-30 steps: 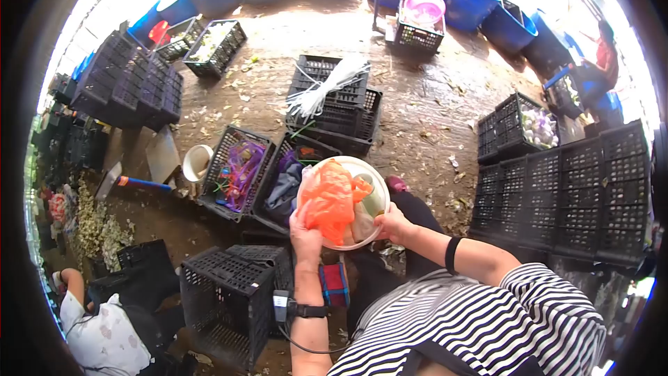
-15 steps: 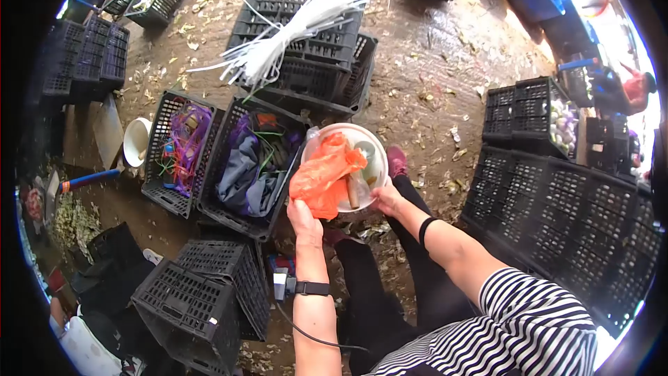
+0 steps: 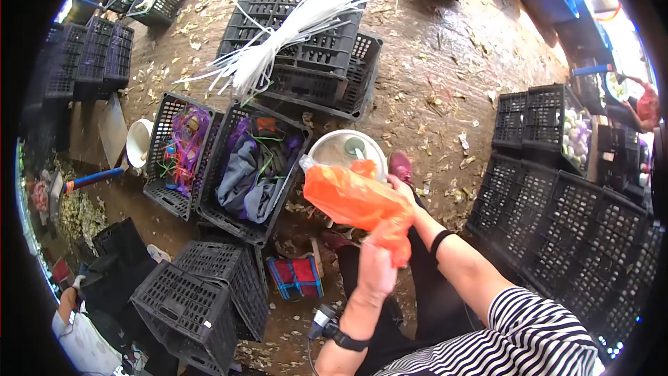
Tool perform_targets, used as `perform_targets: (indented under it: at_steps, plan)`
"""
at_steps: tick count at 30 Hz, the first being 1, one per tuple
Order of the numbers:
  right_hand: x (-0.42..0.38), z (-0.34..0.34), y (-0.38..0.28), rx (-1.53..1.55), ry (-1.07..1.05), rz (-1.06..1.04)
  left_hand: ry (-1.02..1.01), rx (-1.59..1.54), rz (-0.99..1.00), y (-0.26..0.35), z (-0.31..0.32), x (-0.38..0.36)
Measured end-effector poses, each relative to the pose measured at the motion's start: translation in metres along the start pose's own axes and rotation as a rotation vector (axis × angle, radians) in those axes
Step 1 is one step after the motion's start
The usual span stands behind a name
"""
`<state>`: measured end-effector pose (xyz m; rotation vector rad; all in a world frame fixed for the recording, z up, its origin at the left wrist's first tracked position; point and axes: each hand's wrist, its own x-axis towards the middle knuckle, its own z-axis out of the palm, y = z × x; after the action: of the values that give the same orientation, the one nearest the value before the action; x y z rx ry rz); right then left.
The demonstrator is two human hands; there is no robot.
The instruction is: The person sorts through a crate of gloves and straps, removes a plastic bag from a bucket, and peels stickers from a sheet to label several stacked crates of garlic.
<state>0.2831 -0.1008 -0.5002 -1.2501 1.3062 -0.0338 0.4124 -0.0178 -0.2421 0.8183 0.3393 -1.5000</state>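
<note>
Bag of orange plastic (image 3: pixel 358 200) clutched in left hand (image 3: pixel 377 268); right hand (image 3: pixel 401 189) apart, gripping tub (image 3: pixel 330 147)

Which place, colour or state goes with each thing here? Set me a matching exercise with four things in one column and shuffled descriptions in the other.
Things
1. Orange bag
2. White strips
3. Gray cloth
4. Checked cloth

Descriptions
A. Inside an open crate
B. Red and blue
C. In the grip of the left hand
D. Lying across the top of a stacked crate

Right pairs: 1-C, 2-D, 3-A, 4-B
</note>
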Motion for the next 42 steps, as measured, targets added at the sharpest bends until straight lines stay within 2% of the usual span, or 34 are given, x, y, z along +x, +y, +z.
perform_targets:
  at_steps: [1, 2, 3, 5, 7, 8, 9, 11, 13, 15, 17, 18, 19, 20, 21, 23, 24, 25, 27, 29, 30, 31, 32, 34, 35, 36, 37, 39, 41, 42]
  plan:
    - [0.004, 0.002, 0.022, 0.227, -0.156, 0.064, -0.041, 0.025, -0.046, -0.005, 0.005, -0.011]
    - [-0.032, 0.0, -0.033, 0.21, -0.149, 0.137, -0.027, -0.018, -0.079, -0.009, 0.007, -0.022]
    - [-0.043, 0.002, -0.024, 0.139, -0.174, 0.004, -0.025, 0.039, -0.046, -0.01, 0.007, -0.036]
    - [-0.082, 0.008, -0.046, 0.056, -0.283, -0.071, 0.071, 0.122, 0.011, -0.013, 0.001, -0.063]
    - [-0.12, 0.016, -0.078, 0.549, -0.397, 0.069, 0.097, 0.096, -0.018, -0.018, -0.027, -0.088]
    - [-0.135, 0.014, -0.103, 0.72, -0.459, 0.255, 0.1, 0.048, -0.044, -0.017, -0.04, -0.098]
    - [-0.136, 0.023, -0.096, 0.795, -0.533, 0.329, 0.277, 0.161, 0.002, -0.022, -0.047, -0.105]
    - [-0.139, 0.049, -0.077, 0.741, -0.508, 0.397, 0.302, 0.113, 0.001, -0.02, -0.079, -0.108]
    - [-0.14, 0.077, -0.068, 0.645, -0.392, 0.436, 0.53, 0.14, 0.17, -0.028, -0.112, -0.094]
    - [-0.134, 0.107, -0.05, 0.568, -0.241, 0.516, 0.551, 0.303, 0.282, -0.029, -0.155, -0.071]
    - [-0.114, 0.126, -0.026, 0.551, -0.176, 0.625, 0.592, 0.29, 0.395, -0.024, -0.183, -0.035]
    - [-0.102, 0.133, -0.01, 0.626, -0.152, 0.632, 0.585, 0.292, 0.39, -0.021, -0.194, -0.016]
    - [-0.09, 0.139, 0.006, 0.699, -0.128, 0.639, 0.54, 0.49, 0.298, -0.019, -0.203, 0.002]
    - [-0.084, 0.143, 0.024, 0.619, -0.119, 0.582, 0.495, 0.683, 0.202, -0.017, -0.209, 0.016]
    - [-0.082, 0.139, 0.028, 0.617, -0.119, 0.588, 0.372, 0.975, -0.014, -0.014, -0.212, 0.026]
    - [-0.078, 0.123, 0.031, -0.115, -0.083, 0.709, 0.426, 1.856, 0.42, -0.014, -0.212, 0.048]
    - [-0.08, 0.105, 0.006, -0.314, -0.113, 0.718, 0.514, 1.866, 0.63, -0.005, -0.209, 0.068]
    - [-0.074, 0.104, 0.047, -0.397, -0.092, 0.52, 0.599, 1.859, 0.844, 0.01, -0.204, 0.091]
    - [-0.066, 0.082, 0.024, 0.029, -0.016, 0.422, 0.662, 1.654, 0.812, 0.026, -0.196, 0.131]
    - [-0.045, 0.07, -0.004, 0.006, 0.056, 0.232, 0.596, 1.738, 0.563, 0.029, -0.188, 0.16]
    - [-0.037, 0.065, -0.021, -0.029, 0.07, 0.188, 0.684, 1.882, 0.535, 0.027, -0.191, 0.165]
    - [-0.027, 0.063, -0.034, -0.064, 0.081, 0.139, 0.68, 1.884, 0.531, 0.032, -0.208, 0.17]
    - [-0.016, 0.065, -0.034, -0.061, 0.082, 0.14, 0.677, 1.711, 0.583, 0.041, -0.233, 0.176]
    - [-0.004, 0.075, -0.029, -0.219, 0.202, -0.115, 0.694, 1.406, 0.645, 0.05, -0.24, 0.165]
    - [-0.004, 0.079, -0.028, -0.21, 0.199, -0.108, 0.717, 1.269, 0.666, 0.058, -0.228, 0.151]
    - [-0.005, 0.083, -0.029, -0.247, 0.074, -0.125, 0.697, 0.996, 0.57, 0.062, -0.223, 0.139]
    - [-0.005, 0.086, -0.031, -0.283, -0.052, -0.146, 0.705, 0.891, 0.542, 0.065, -0.215, 0.127]
    - [-0.006, 0.097, -0.02, -0.365, -0.076, -0.203, 0.718, 0.932, 0.599, 0.064, -0.217, 0.121]
    - [-0.006, 0.103, -0.018, -0.456, -0.247, -0.17, 0.796, 1.379, 0.673, 0.054, -0.208, 0.129]
    - [-0.009, 0.103, -0.02, -0.316, -0.227, -0.258, 0.682, 1.426, 0.613, 0.052, -0.202, 0.134]
